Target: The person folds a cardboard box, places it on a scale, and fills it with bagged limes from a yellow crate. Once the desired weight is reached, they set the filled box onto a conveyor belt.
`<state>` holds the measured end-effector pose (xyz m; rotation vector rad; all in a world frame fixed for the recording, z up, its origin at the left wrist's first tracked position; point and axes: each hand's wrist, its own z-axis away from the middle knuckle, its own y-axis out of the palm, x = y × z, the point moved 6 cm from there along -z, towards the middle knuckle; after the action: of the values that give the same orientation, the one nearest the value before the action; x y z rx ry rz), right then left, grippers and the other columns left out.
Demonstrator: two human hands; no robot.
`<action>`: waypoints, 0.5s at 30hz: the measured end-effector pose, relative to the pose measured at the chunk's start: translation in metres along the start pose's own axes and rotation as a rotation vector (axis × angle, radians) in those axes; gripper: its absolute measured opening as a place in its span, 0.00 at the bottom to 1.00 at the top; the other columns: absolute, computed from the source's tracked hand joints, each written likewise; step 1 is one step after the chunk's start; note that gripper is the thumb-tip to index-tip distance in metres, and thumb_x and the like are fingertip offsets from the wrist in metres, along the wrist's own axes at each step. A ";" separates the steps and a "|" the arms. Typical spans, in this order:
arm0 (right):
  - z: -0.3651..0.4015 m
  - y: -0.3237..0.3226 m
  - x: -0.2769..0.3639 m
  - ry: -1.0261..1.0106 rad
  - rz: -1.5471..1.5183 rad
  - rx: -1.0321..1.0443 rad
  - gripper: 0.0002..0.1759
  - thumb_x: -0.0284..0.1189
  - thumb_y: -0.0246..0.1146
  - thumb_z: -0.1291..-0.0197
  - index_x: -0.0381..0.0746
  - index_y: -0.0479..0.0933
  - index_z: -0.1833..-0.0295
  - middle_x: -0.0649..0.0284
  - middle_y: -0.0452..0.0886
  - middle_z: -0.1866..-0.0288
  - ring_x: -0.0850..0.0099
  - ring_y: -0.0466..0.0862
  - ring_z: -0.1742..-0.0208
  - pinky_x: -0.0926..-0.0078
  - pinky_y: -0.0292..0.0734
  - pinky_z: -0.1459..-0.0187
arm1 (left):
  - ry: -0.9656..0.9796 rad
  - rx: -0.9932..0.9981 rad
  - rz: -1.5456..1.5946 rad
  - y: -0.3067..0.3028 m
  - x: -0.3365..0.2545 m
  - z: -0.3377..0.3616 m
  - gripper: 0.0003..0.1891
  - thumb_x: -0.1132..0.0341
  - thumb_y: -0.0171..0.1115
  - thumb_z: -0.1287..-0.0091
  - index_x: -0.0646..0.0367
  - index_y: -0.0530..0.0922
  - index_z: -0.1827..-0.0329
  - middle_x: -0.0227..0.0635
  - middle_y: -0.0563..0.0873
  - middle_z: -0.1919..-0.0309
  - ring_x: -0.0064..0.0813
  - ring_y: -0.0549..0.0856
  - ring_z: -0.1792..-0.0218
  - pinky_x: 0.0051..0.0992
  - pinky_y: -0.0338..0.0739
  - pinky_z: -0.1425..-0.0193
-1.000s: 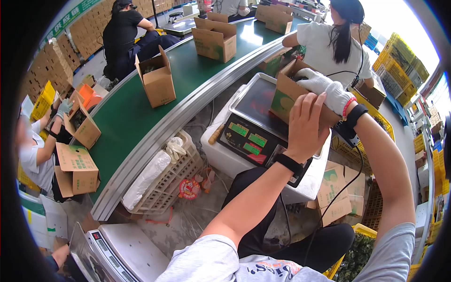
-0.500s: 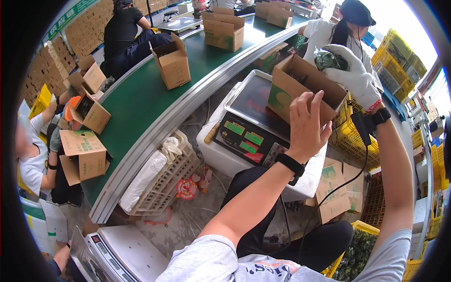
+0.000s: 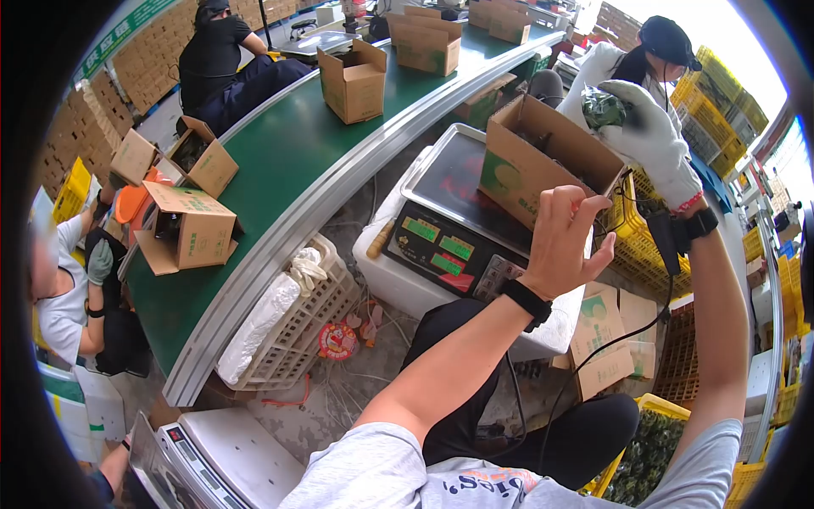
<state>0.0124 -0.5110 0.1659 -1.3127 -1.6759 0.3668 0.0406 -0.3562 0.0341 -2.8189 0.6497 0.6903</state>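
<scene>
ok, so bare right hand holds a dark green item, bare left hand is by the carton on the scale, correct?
No: the right hand wears a white glove, as the head view shows. It does hold a dark green item, and the bare left hand is by the carton on the scale.

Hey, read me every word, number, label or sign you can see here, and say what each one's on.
"应链": green banner; the rest is too blurred.
Perhaps "Bies": grey shirt; folded, so uncertain.
Near carton: green logo, no readable words.
Black scale: green displays, digits too blurred.
White scale: red digits, too small.
Belt carton: print too blurred.
Red tag: too small.
</scene>
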 end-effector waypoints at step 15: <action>0.088 -0.057 -0.002 0.286 -0.174 -0.006 0.32 0.21 0.65 0.48 0.36 0.75 0.32 0.62 0.79 0.39 0.73 0.78 0.37 0.75 0.73 0.33 | -0.014 0.038 0.039 0.002 -0.001 0.002 0.17 0.66 0.70 0.43 0.53 0.76 0.51 0.40 0.69 0.57 0.41 0.69 0.54 0.37 0.70 0.49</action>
<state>-0.0927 -0.5080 0.1601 -1.1534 -1.5341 0.0674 0.0377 -0.3574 0.0324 -2.7712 0.7100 0.6954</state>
